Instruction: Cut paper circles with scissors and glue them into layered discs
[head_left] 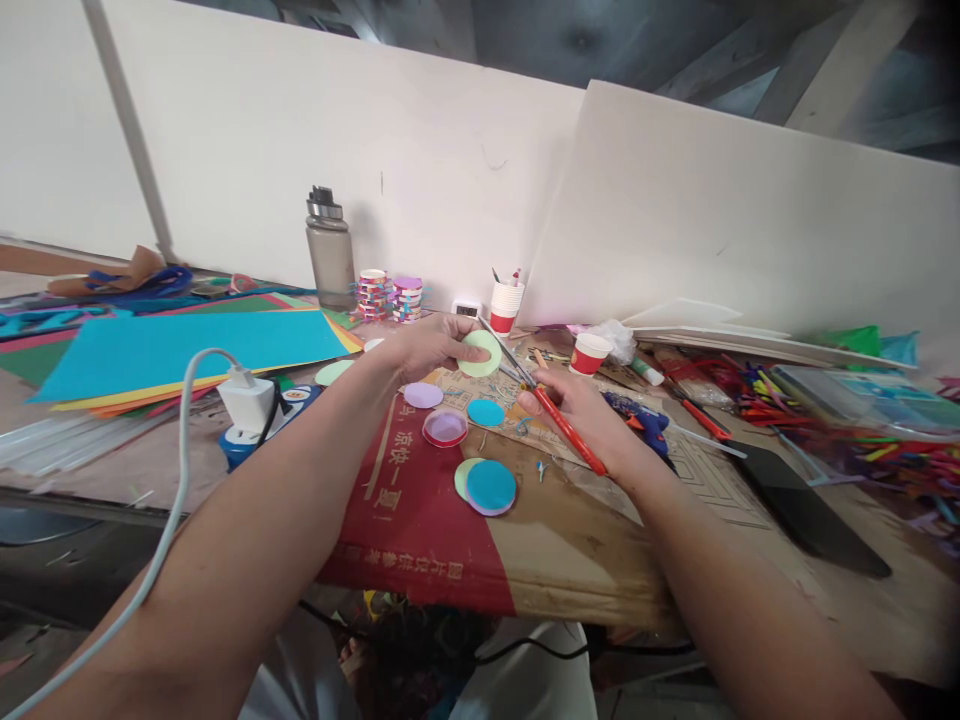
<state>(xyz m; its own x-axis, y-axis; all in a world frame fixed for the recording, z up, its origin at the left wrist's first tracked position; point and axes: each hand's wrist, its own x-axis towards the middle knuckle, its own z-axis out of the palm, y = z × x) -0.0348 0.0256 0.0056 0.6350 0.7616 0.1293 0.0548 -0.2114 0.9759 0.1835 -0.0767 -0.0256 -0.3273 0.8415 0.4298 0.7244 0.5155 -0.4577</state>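
Two hands over the bench (750,560): left hand (429,345) pinching a pale green paper disc (480,353), raised above the red-rimmed lid (445,427); right hand (592,415), beyond that lid, closed around red-handled scissors (551,410) (blades open toward the disc, seemingly for trimming).

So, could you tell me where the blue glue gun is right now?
The blue glue gun lies on the table, just right of the right hand, with the red paper cup behind it.

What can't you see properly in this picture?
- Scissors: handles hidden inside the right hand, head view.
- Green circle: one edge covered by the left hand's fingers.
- Cup contents: too small to tell.
- Glue gun: partly behind the right hand.
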